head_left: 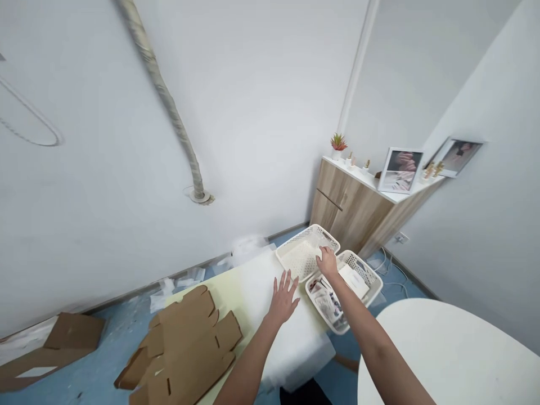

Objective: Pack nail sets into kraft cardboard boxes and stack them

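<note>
My left hand point(283, 297) lies flat with fingers spread on a white foam sheet point(270, 315) that covers the table. My right hand point(327, 260) reaches forward with its fingers curled over the near rim of an empty white perforated basket point(295, 247). Just right of it stands a second white basket point(371, 278) that holds small packets and a white card. A stack of flat brown cardboard blanks point(185, 343) rests on the table to the left of my left hand.
A round white table point(455, 354) stands at the lower right. A wooden cabinet point(350, 208) with a small plant and framed pictures stands in the corner. Cardboard pieces point(50, 349) and plastic bags lie on the blue floor along the wall.
</note>
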`<state>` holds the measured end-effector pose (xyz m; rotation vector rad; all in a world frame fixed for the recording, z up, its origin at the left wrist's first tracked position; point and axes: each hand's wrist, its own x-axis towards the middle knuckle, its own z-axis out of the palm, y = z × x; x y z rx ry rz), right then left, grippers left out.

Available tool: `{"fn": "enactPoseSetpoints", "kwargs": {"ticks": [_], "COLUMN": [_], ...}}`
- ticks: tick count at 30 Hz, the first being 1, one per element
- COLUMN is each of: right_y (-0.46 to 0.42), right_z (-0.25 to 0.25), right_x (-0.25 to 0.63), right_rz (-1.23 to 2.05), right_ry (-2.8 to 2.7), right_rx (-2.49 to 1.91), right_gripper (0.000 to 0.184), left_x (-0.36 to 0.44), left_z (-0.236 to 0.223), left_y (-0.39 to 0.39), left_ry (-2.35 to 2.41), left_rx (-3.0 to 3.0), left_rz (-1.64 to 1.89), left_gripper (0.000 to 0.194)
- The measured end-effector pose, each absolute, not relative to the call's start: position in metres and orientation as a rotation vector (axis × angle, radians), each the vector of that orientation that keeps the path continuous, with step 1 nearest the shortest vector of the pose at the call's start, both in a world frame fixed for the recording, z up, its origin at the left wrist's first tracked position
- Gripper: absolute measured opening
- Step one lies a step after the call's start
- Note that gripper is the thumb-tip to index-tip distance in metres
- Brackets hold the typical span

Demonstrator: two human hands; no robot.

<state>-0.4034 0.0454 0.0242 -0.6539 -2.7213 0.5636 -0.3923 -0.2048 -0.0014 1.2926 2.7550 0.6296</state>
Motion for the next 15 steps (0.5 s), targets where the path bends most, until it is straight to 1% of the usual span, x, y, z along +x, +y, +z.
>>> {"fn": "enactPoseSetpoints", "kwargs": {"ticks": [4,8,11,15], "right_y": [0.074,0.087,0.089,0.086], "right_z": [0.012,-0.005,-0.012,-0.012], "right_x": [-0.46,-0.49,-0.501,-0.508], "right_rz": [0.413,0.322,0.342,0.3], "right_ry": [-2.822,-2.887,-2.915,-3.005], "right_rx": [-0.683,-0.722,-0.722,-0.666], "right_gripper": [0.044,0.042,0.036,0.021], "left_x": [-0.396,-0.392,-0.392,-0.394], "left_z": [-0.01,-0.008,-0.004,-0.002], "left_y": [-0.197,-0.2,-0.201,-0.204], "left_ry": [2.722,2.695,2.668,2.63], "left_rx": [1.287,1.251,1.235,1.231], "left_rz": [0.517,0.473,0.47,0.501], "left_gripper": [0.069,0.072,0.072,0.07]}}
